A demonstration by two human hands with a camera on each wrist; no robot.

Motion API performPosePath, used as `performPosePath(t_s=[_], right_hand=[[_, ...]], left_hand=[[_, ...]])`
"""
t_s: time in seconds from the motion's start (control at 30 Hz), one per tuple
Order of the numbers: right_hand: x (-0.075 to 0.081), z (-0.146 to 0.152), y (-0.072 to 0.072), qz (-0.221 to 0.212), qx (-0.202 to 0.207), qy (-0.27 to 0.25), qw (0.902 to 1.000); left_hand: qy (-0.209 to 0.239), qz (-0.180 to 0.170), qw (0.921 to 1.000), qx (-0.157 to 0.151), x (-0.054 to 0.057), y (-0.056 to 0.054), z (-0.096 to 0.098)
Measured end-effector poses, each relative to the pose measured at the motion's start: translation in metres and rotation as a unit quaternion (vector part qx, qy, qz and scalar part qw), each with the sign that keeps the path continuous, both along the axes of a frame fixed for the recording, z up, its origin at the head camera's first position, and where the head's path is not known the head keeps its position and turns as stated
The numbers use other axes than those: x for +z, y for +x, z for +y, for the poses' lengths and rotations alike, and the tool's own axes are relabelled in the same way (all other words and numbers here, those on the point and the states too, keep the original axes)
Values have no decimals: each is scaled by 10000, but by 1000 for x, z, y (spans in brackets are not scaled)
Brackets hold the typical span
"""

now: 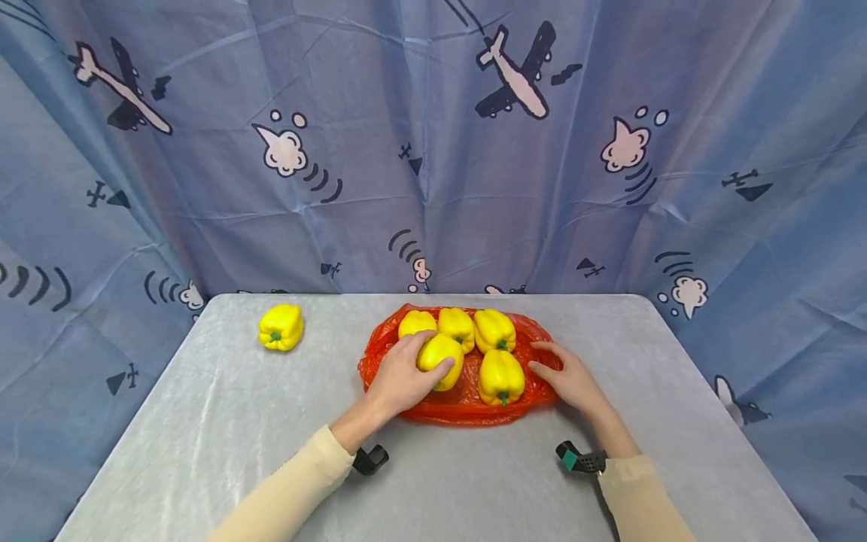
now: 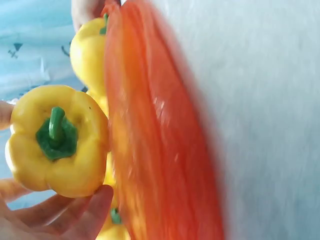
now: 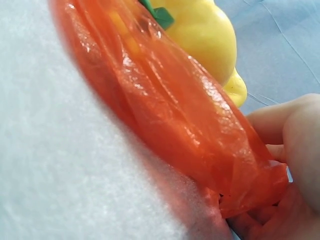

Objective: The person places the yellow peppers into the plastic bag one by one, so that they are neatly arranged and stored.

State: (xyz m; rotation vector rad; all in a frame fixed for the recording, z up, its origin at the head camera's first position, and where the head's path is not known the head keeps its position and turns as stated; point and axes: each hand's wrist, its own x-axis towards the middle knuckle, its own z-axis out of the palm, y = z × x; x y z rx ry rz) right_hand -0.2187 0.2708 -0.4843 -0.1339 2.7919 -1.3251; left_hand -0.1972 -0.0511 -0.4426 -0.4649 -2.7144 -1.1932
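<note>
My left hand (image 1: 405,376) grips a yellow bell pepper (image 1: 443,360), thumb and fingers spread around its sides. In the left wrist view this pepper (image 2: 87,125) shows its green stem end. It is above or in an open red plastic bag (image 1: 467,412); whether it touches the bottom is unclear. Several other yellow bell peppers sit in the bag, one of them (image 1: 502,376) at the front right. On the bag's right side, my right hand (image 1: 569,380) holds the rim, its fingers curled around the red plastic (image 3: 250,187).
Another yellow bell pepper (image 1: 281,327) stands on the grey-white table (image 1: 203,444) at the far left. Behind the table hangs a blue curtain (image 1: 379,150) printed with aeroplanes. Both wrists wear dark straps with small devices.
</note>
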Motion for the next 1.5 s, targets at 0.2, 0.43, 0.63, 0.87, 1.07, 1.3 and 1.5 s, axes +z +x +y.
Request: performPosePath(t_s=[0.2,0.43,0.63,0.87,1.07,1.3,1.5], right_hand=[[0,-1,0,39,35,-6,10000],[2,-3,1,-44,14,-44,10000],[0,-2,2,-4,29,-71,10000],[-1,-2,2,97,52,-143,9998],[0,-1,2,103,37,-99,9999],[1,-1,2,75,16,-89,9999],[0,0,1,92,17,-72,9999]], left_hand=[[-69,-37,9999,-78,-7,4,13],[-59,-451,9990,43,-18,3,24],[-141,-577,9981,184,-25,2,29],[-460,-771,9956,272,-21,1,30],[-422,-1047,9934,218,-17,0,28],[-182,-1178,9928,82,-16,-2,27],[-158,-1150,9932,-88,-13,-3,22]])
